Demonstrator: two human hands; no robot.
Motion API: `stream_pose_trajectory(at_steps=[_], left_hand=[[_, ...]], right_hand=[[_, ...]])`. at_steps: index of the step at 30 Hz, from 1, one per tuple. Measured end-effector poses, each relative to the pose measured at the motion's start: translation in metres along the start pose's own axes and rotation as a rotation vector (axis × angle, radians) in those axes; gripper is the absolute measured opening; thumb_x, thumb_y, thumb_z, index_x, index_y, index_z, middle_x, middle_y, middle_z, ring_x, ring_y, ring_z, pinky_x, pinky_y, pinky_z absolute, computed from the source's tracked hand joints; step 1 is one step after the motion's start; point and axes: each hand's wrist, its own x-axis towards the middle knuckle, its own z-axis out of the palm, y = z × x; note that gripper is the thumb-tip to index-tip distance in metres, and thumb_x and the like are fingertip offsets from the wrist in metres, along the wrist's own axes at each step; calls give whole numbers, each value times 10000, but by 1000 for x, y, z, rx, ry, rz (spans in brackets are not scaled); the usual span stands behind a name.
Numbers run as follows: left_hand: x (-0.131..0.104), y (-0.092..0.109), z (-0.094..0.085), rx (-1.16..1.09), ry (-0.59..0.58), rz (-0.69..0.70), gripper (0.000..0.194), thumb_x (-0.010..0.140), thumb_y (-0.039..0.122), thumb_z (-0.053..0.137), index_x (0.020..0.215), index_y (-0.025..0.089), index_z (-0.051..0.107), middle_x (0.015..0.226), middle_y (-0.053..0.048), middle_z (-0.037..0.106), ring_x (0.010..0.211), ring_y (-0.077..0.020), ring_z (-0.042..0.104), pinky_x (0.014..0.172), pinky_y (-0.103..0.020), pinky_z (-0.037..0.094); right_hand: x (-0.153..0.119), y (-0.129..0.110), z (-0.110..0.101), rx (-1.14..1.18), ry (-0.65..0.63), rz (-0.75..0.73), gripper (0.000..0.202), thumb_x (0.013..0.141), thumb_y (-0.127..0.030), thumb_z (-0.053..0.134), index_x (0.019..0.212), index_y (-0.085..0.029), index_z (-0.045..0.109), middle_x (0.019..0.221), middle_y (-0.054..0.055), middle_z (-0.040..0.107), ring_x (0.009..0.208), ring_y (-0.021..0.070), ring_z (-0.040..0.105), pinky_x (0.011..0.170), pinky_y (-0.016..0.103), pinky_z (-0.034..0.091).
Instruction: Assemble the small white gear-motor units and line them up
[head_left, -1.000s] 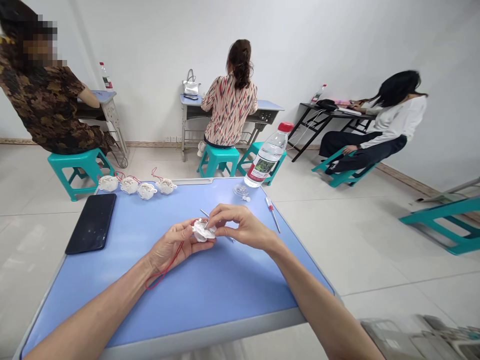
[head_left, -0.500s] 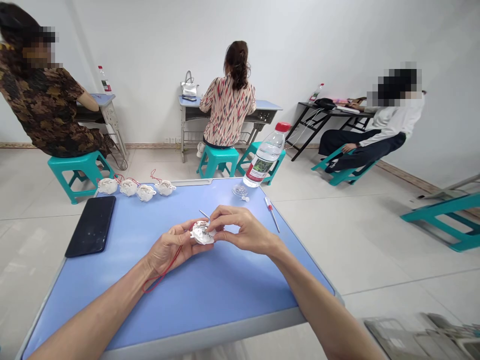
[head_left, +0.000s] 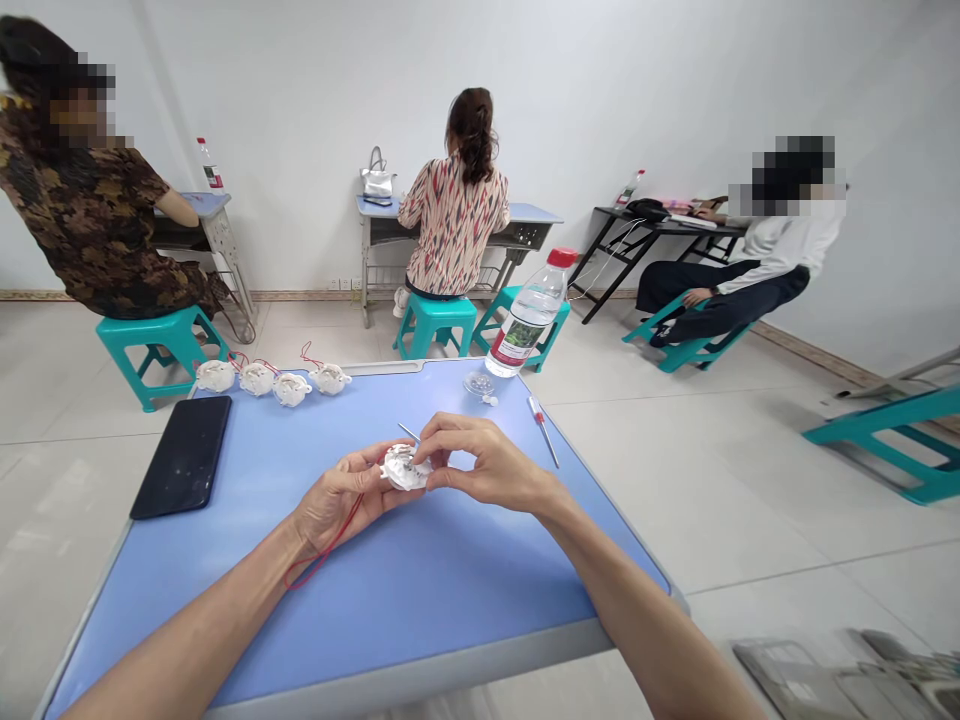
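My left hand (head_left: pixel 349 500) is closed around a small round white plastic piece (head_left: pixel 403 470), with a loop of red cord (head_left: pixel 319 570) hanging below the palm. The fingers of my right hand (head_left: pixel 480 460) are pinched together at the right side of that piece. Whatever they grip is hidden by the fingertips. A thin metal rod (head_left: pixel 407 432) shows just behind the right fingers; its other end is out of sight. To the right lies a screwdriver (head_left: pixel 543 430) with a clear and red handle.
Several similar white pieces (head_left: pixel 256 378) with red cords line the desk's far left. A black phone (head_left: pixel 182 457) lies nearer. At the far right stand a water bottle (head_left: pixel 529 315) and a small clear dish (head_left: pixel 478 384) of tiny parts. Three people sit beyond the blue desk (head_left: pixel 450 590).
The view has shifted very slightly. Both hands keep nearly the same position on the white piece, with the right fingertips moved only a little.
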Motion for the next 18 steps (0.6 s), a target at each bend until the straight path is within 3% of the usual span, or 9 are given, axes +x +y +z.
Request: stream_pose_trajectory(at_steps=[7,18], left_hand=[[0,-1,-3,-45,-3,-5,495,752,189,684,1227,89,587,1128,-124,649,1063,-227,584,1062,-417,340],[-1,-1,-1,-5,19,-31,502,754,192,683,1236,96,583,1136,-129,657,1052,-230,603,1042,-409,359]], right_hand=[[-2,2,-16,-58,17,-14,143,844,-234,647,976,-217,699,859,22,580,670,103,562,655,263,481],[0,2,-4,-101,-47,-6,124,845,-219,642,950,-196,704,841,40,610,692,118,561,645,253,474]])
